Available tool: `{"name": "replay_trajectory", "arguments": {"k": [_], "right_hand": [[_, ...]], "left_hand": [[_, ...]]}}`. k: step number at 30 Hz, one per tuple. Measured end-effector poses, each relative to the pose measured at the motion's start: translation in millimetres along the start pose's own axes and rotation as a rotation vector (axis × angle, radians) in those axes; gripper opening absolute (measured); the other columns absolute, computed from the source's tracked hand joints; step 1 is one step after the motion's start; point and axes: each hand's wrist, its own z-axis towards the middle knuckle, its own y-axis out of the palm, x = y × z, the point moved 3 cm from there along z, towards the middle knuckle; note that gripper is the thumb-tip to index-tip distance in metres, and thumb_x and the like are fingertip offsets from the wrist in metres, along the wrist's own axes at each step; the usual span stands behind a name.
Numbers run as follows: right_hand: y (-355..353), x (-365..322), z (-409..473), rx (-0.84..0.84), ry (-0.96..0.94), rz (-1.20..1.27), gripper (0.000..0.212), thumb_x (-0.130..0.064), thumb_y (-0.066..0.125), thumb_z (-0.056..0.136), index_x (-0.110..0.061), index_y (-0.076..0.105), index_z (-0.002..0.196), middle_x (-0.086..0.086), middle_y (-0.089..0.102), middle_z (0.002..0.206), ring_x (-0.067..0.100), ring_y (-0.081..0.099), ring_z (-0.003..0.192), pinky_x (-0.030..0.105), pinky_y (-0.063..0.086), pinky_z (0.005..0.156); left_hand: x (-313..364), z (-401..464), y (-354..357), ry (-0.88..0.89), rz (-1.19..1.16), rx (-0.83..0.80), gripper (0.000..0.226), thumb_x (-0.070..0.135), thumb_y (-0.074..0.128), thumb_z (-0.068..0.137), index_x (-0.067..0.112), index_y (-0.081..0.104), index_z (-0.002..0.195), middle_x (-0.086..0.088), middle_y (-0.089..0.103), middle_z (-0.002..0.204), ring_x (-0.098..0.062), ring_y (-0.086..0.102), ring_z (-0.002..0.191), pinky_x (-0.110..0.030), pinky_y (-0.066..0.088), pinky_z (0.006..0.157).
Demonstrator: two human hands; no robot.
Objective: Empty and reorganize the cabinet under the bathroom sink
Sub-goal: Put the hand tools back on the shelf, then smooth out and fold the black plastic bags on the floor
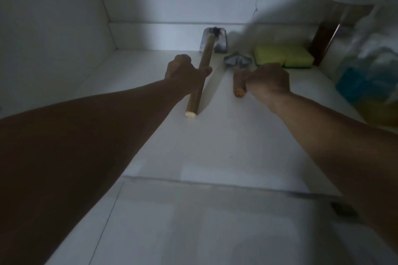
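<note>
Left hand (185, 75) grips long round wooden handle (199, 77), flat metal blade (215, 40) at cabinet back wall. Right hand (268, 80) grips short wooden-handled pointed metal trowel (237, 62) on smooth white cabinet floor (215, 146), beside yellow-green sponges (282, 56).

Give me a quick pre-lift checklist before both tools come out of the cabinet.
1. Left hand grips the long wooden handle: ok.
2. Right hand grips the short wooden handle: ok.
3. Long tool's metal head free of the back wall: cannot tell.
4. Short tool's metal blade apart from the green sponges: ok.
5. Spray bottle on the right outside the pull path: ok.
6. Lighting adequate: not ok, dim.
</note>
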Motion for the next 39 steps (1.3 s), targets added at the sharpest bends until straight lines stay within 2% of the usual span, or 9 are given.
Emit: {"name": "replay_trajectory", "arguments": {"k": [4,9,12,15,20,24,30,35,39], "right_hand": [[-22,-10,-58,-0.081,0.012,0.059,0.046,-0.052,0.059,0.085,-0.013,0.063,0.062,0.006,0.067,0.071,0.029,0.069,0.083,0.043,0.059,0.082],[-50,-27,-127,-0.221,0.020,0.066,0.028,-0.044,0.069,0.082,-0.015,0.068,0.084,0.004,0.071,0.092,0.020,0.070,0.085,0.031,0.061,0.067],[-66,-30,-172,-0.303,-0.040,0.034,0.028,-0.032,0.073,0.084,-0.011,0.069,0.102,0.007,0.068,0.106,0.021,0.068,0.092,0.030,0.059,0.068],[-82,-30,-219,-0.358,-0.071,0.033,0.035,-0.025,0.074,0.085,-0.005,0.066,0.112,0.010,0.071,0.097,0.023,0.070,0.090,0.037,0.061,0.074],[-125,-17,-320,-0.473,-0.202,-0.053,0.023,-0.021,0.072,0.084,-0.003,0.071,0.099,0.014,0.072,0.087,0.025,0.072,0.080,0.033,0.062,0.065],[-147,-30,-391,-0.562,-0.196,-0.081,0.027,-0.019,0.073,0.086,0.002,0.070,0.104,0.018,0.072,0.093,0.021,0.068,0.069,0.035,0.060,0.064],[-118,-55,-487,-0.764,-0.224,-0.098,0.034,-0.020,0.073,0.087,0.001,0.064,0.112,0.012,0.070,0.099,0.021,0.071,0.090,0.038,0.060,0.073],[-38,-33,-552,-0.873,-0.287,-0.239,0.041,-0.023,0.077,0.082,0.000,0.064,0.114,0.019,0.071,0.100,0.023,0.071,0.087,0.041,0.061,0.078],[24,6,-607,-0.896,-0.314,-0.303,0.027,-0.020,0.075,0.082,0.002,0.071,0.098,0.019,0.074,0.085,0.028,0.072,0.072,0.037,0.062,0.073]], "left_hand": [[-4,-50,-29,0.045,0.062,-0.063,0.060,0.048,0.067,0.083,0.015,0.052,0.131,-0.003,0.059,0.124,-0.020,0.056,0.113,-0.026,0.044,0.086],[-9,-111,-67,0.081,0.107,-0.178,0.058,0.045,0.072,0.080,0.016,0.056,0.128,-0.002,0.062,0.123,-0.020,0.058,0.111,-0.030,0.048,0.094],[-17,-152,-90,0.146,0.202,-0.311,0.060,0.045,0.074,0.079,0.015,0.056,0.128,-0.003,0.057,0.130,-0.020,0.054,0.117,-0.035,0.044,0.101],[-24,-198,-114,0.123,0.332,-0.427,0.056,0.043,0.075,0.079,0.013,0.059,0.123,-0.003,0.056,0.128,-0.022,0.054,0.116,-0.031,0.041,0.096],[-21,-314,-160,0.034,0.548,-0.620,0.055,0.042,0.075,0.079,0.005,0.063,0.119,-0.013,0.067,0.104,-0.023,0.065,0.097,-0.034,0.056,0.080],[-25,-406,-205,0.020,0.582,-0.630,0.057,0.039,0.073,0.082,0.006,0.059,0.126,-0.010,0.068,0.099,-0.019,0.065,0.087,-0.037,0.057,0.084],[-62,-478,-255,-0.065,0.672,-0.709,0.060,0.034,0.075,0.082,0.004,0.054,0.131,-0.011,0.063,0.123,-0.024,0.067,0.097,-0.044,0.057,0.085],[-143,-497,-269,-0.038,0.764,-0.566,0.056,0.033,0.076,0.081,0.007,0.058,0.128,-0.008,0.062,0.125,-0.026,0.062,0.104,-0.030,0.048,0.088],[-237,-516,-258,-0.080,0.757,-0.471,0.051,0.034,0.075,0.079,0.008,0.059,0.120,-0.008,0.062,0.118,-0.022,0.056,0.095,-0.026,0.044,0.069]]}}
